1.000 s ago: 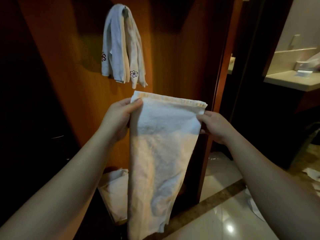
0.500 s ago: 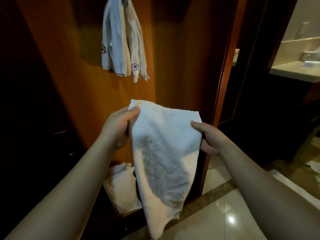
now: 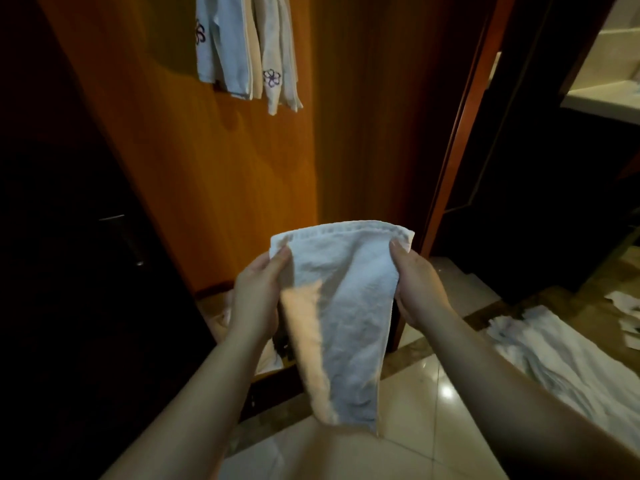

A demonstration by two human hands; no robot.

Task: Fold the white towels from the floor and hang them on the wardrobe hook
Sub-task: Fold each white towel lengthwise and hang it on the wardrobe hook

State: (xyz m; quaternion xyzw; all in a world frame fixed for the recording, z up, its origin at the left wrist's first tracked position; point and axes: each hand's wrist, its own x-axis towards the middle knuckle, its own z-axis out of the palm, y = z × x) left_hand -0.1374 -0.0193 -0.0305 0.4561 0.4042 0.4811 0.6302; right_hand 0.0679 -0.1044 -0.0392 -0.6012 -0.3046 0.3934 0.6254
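Head view: left hand (image 3: 258, 299) and right hand (image 3: 417, 289) each pinch a top corner of the white towel (image 3: 346, 306) hanging below the already-hung towels (image 3: 246, 50) — a loose grip could drop it onto the floor (image 3: 433, 410).

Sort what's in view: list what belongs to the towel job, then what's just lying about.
Job:
held towel, gripped by left hand and right hand
hung towels on the wardrobe panel
floor towels

Lying about:
counter
handle
scraps on the floor, far right
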